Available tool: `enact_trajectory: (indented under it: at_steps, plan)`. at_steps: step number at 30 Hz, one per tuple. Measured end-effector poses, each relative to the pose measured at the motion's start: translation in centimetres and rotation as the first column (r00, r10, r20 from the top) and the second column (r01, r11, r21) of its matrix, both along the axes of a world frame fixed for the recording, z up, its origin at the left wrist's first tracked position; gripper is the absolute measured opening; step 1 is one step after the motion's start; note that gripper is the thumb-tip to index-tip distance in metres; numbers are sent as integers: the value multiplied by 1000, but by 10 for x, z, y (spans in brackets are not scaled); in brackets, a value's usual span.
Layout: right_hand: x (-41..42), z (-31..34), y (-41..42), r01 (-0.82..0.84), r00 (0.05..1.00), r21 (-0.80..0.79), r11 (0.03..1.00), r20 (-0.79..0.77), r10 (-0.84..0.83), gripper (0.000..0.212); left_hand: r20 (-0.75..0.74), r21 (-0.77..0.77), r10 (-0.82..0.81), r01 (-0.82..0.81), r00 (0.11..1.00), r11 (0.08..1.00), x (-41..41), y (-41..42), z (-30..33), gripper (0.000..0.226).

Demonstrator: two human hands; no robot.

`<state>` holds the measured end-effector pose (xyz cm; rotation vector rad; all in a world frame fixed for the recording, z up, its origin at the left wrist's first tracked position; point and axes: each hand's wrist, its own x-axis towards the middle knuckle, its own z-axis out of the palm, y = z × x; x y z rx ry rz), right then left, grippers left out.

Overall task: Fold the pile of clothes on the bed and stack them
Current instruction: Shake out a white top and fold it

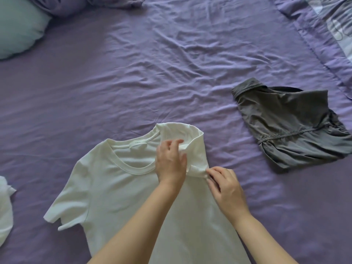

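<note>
Fingers of left hand (170, 162) and right hand (225, 184) pinch white T-shirt (114, 187) sleeve (folded inward).

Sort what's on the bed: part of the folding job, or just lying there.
Job: white cotton T-shirt, held by left hand and right hand; grey folded shorts; white garment at left edge.
Lying about: pale green pillow; purple patterned quilt.

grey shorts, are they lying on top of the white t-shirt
No, the grey shorts lie apart on the purple sheet, right of the white t-shirt.
</note>
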<state>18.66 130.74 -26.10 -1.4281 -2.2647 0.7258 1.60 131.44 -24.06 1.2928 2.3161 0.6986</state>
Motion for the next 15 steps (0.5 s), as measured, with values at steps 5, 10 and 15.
enact_trajectory:
  at_steps: [5, 10, 15]
  plan:
    - [-1, 1, -3, -84, 991, 14, 996, 110, 82, 36, -136, -282, -586, 536, 799, 796, 5, -2, -13, 39]
    - [-6, 7, 4, -19, 996, -14, 1000, 90, 20, 32, -149, -545, -571, 415, 808, 729, 4, -16, -30, 69]
    - [-12, 0, 8, 2, 956, -173, 985, 289, 49, 39, -140, -533, -566, 420, 813, 734, -10, -31, -22, 68]
